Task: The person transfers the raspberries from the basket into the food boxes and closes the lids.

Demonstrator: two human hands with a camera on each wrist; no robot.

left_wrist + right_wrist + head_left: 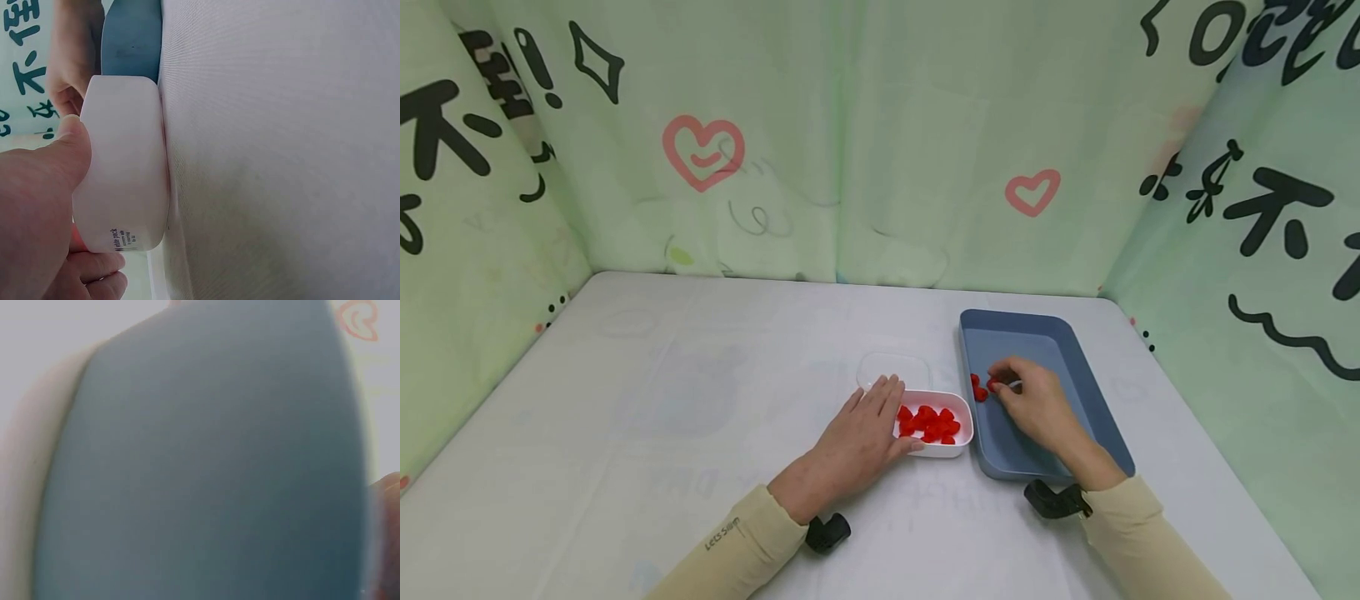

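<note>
Beside the blue tray (1097, 400), on its left and touching or nearly touching its wall, stands a small white box (958, 450) heaped with red pieces (928, 423). The left hand (865, 437) lies against the box's far-from-tray side, fingers straight along the rim and thumb pressed to its wall, apparently steadying it so it cannot slide. Inside the tray, near its left wall, the right hand (1033, 404) curls its fingertips round one red piece (992, 385); two more loose red pieces (977, 388) lie just beside it. The right wrist view is blurred, so the pinch is judged from the head view only. Behind the box, left of the tray, rests a clear lid (895, 369).
</note>
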